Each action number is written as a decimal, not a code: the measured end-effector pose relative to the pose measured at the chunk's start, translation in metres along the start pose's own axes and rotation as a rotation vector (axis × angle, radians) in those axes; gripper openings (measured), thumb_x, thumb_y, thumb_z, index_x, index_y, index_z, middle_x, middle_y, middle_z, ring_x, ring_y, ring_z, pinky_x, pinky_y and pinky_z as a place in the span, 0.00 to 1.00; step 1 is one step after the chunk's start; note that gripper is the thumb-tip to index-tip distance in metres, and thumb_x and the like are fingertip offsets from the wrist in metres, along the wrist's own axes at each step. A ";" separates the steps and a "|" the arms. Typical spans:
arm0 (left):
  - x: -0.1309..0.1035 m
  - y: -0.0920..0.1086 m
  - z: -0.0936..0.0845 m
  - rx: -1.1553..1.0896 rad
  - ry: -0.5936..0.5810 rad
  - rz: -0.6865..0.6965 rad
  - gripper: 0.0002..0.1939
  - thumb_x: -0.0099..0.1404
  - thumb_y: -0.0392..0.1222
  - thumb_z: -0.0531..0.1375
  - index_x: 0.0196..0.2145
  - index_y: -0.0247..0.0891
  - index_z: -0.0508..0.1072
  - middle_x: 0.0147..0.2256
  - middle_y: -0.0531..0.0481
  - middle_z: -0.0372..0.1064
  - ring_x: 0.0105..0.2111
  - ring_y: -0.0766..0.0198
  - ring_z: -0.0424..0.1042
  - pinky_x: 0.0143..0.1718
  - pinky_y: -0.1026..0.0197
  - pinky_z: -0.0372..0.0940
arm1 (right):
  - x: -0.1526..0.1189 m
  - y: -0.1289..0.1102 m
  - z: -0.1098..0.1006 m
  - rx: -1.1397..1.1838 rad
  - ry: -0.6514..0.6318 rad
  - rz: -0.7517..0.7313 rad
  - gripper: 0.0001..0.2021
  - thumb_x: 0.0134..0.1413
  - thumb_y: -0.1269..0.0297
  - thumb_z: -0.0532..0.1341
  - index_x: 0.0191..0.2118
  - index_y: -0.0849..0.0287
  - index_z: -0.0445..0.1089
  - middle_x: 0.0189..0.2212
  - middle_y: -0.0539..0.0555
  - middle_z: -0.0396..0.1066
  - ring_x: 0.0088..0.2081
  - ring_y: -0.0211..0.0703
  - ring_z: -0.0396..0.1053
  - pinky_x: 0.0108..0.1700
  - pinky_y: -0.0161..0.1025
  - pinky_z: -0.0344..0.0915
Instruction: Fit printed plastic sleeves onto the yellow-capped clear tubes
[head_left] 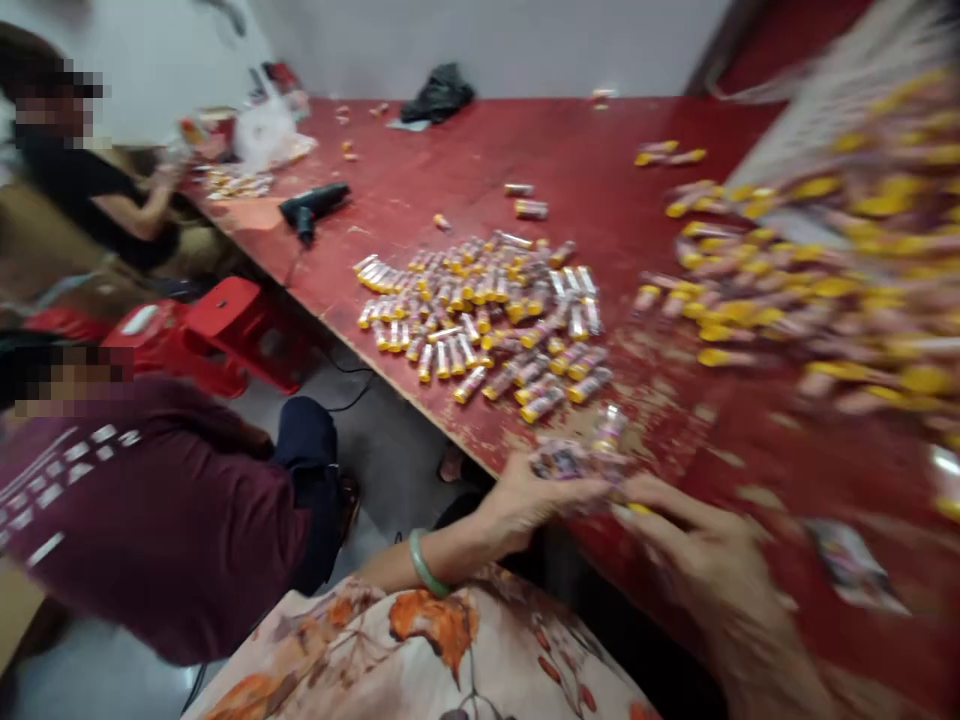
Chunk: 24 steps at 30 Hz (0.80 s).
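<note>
Close to the table's front edge, my left hand (529, 500) is closed on a small clear tube with a printed wrapper (559, 462). My right hand (709, 555) meets it from the right, its thumb and finger pinched at a yellow cap (637, 508); blur hides whether cap and wrapper belong to one tube. Just beyond my fingers is another small tube (610, 425). A pile of wrapped, yellow-capped tubes (480, 290) lies in front of my hands. To the right of my right hand are loose printed wrappers (855, 565).
A larger heap of pink tubes with yellow caps (825, 280) spreads over the right of the red table (577, 150). Farther left lie a black hair dryer (311, 208) and a black bag (439, 92). Two people sit on the left, near red stools (236, 320).
</note>
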<state>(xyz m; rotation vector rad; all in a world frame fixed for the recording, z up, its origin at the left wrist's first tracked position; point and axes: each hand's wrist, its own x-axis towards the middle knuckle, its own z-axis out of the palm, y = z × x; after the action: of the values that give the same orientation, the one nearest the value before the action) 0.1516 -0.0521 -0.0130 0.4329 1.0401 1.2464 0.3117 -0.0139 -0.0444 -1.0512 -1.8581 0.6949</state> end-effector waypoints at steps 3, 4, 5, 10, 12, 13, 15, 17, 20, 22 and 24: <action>0.008 0.002 -0.005 -0.028 0.076 0.016 0.20 0.43 0.41 0.72 0.35 0.33 0.78 0.34 0.46 0.76 0.32 0.62 0.73 0.40 0.59 0.67 | 0.005 -0.016 -0.014 0.147 -0.154 0.252 0.10 0.53 0.58 0.61 0.39 0.54 0.75 0.34 0.52 0.74 0.35 0.43 0.73 0.35 0.36 0.71; 0.011 0.002 -0.006 -0.062 0.090 0.017 0.20 0.43 0.39 0.72 0.36 0.33 0.78 0.34 0.47 0.76 0.31 0.62 0.73 0.40 0.59 0.67 | 0.004 -0.020 -0.020 0.196 -0.154 0.313 0.12 0.55 0.58 0.59 0.43 0.55 0.73 0.38 0.53 0.73 0.38 0.43 0.72 0.37 0.36 0.70; 0.014 0.003 -0.006 -0.096 0.103 0.016 0.20 0.43 0.38 0.72 0.36 0.34 0.78 0.34 0.47 0.76 0.31 0.63 0.74 0.39 0.60 0.68 | 0.001 -0.024 -0.025 0.252 -0.143 0.352 0.13 0.57 0.58 0.58 0.46 0.54 0.71 0.40 0.53 0.72 0.37 0.41 0.71 0.37 0.35 0.69; 0.018 0.000 -0.003 -0.217 0.129 -0.065 0.18 0.43 0.35 0.72 0.35 0.34 0.77 0.33 0.49 0.76 0.32 0.63 0.74 0.37 0.61 0.69 | -0.027 -0.032 -0.033 0.497 0.005 0.343 0.08 0.57 0.65 0.58 0.43 0.56 0.68 0.40 0.54 0.65 0.29 0.36 0.67 0.30 0.36 0.66; 0.018 -0.001 -0.002 -0.238 0.115 -0.128 0.17 0.45 0.38 0.72 0.34 0.33 0.76 0.33 0.47 0.76 0.31 0.63 0.74 0.34 0.61 0.70 | -0.034 -0.034 -0.030 0.393 0.125 0.236 0.07 0.55 0.68 0.60 0.41 0.56 0.69 0.42 0.55 0.64 0.38 0.42 0.68 0.37 0.39 0.66; 0.018 -0.002 -0.001 -0.240 0.113 -0.156 0.16 0.46 0.39 0.72 0.33 0.33 0.76 0.33 0.47 0.76 0.30 0.63 0.74 0.32 0.61 0.71 | -0.036 -0.035 -0.027 0.334 0.159 0.179 0.08 0.54 0.69 0.60 0.41 0.57 0.69 0.42 0.56 0.64 0.41 0.44 0.67 0.40 0.40 0.66; 0.017 -0.003 0.001 -0.244 0.116 -0.207 0.15 0.46 0.40 0.71 0.32 0.32 0.76 0.31 0.47 0.75 0.27 0.64 0.73 0.28 0.63 0.70 | -0.035 -0.037 -0.023 0.250 0.181 0.082 0.10 0.53 0.71 0.61 0.42 0.57 0.69 0.40 0.56 0.65 0.43 0.46 0.66 0.42 0.42 0.65; 0.016 -0.003 0.003 -0.267 0.134 -0.241 0.16 0.45 0.39 0.72 0.32 0.31 0.75 0.30 0.48 0.74 0.26 0.66 0.72 0.25 0.64 0.70 | -0.034 -0.038 -0.020 0.197 0.206 0.009 0.12 0.52 0.73 0.61 0.44 0.57 0.69 0.40 0.56 0.66 0.42 0.46 0.66 0.41 0.43 0.65; 0.013 -0.002 0.008 -0.302 0.162 -0.301 0.16 0.43 0.37 0.73 0.31 0.32 0.75 0.28 0.50 0.74 0.24 0.67 0.72 0.22 0.66 0.70 | -0.031 -0.039 -0.018 0.093 0.293 -0.074 0.14 0.51 0.75 0.61 0.45 0.58 0.69 0.40 0.56 0.67 0.41 0.45 0.67 0.41 0.43 0.65; 0.011 -0.003 0.010 -0.319 0.187 -0.300 0.17 0.42 0.37 0.73 0.30 0.32 0.75 0.27 0.51 0.73 0.24 0.67 0.71 0.22 0.66 0.70 | -0.031 -0.040 -0.016 0.015 0.335 -0.106 0.15 0.50 0.75 0.62 0.45 0.58 0.69 0.40 0.56 0.68 0.40 0.45 0.68 0.40 0.43 0.66; 0.010 -0.005 0.012 -0.332 0.205 -0.251 0.18 0.42 0.37 0.73 0.31 0.32 0.75 0.29 0.51 0.74 0.25 0.67 0.72 0.22 0.65 0.70 | -0.032 -0.041 -0.013 -0.053 0.363 -0.127 0.15 0.50 0.74 0.63 0.45 0.58 0.69 0.39 0.56 0.69 0.39 0.45 0.69 0.40 0.43 0.67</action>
<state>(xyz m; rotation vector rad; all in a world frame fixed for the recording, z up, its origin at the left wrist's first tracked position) 0.1641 -0.0411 -0.0150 -0.0813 0.9998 1.2238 0.3156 -0.0613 -0.0194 -1.0076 -1.6170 0.3537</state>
